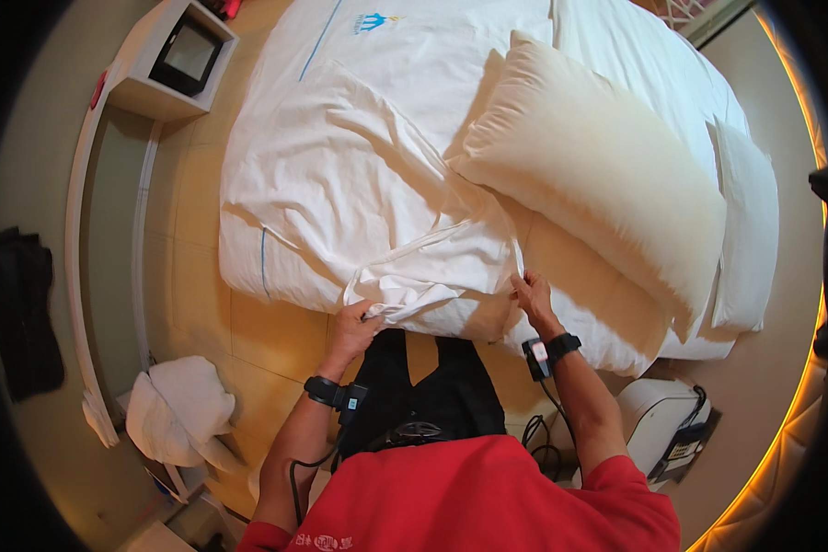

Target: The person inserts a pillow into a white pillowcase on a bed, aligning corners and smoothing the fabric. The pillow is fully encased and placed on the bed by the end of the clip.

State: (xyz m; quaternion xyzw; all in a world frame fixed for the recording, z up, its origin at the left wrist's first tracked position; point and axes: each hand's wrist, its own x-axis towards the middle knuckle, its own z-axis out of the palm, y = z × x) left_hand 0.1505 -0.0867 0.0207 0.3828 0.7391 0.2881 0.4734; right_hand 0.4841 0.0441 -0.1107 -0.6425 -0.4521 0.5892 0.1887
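A crumpled white pillowcase (414, 248) is spread over the near side of the bed, its edge bunched towards me. My left hand (352, 329) is closed on its near left corner, with the fingers pinching the fabric. Further right, my right hand (534, 299) pinches the right end of the same edge, and the cloth hangs slack between the two. A plump cream pillow (607, 175) without a cover lies slantwise just beyond my right hand. Beneath everything is the white bedding (281, 120) of the bed.
Another white pillow (743, 225) rests at the bed's right end. White linen (179, 409) is heaped at the lower left, near a wall shelf box (170, 64). A white bedside cabinet (658, 414) with a telephone (685, 446) stands to my right.
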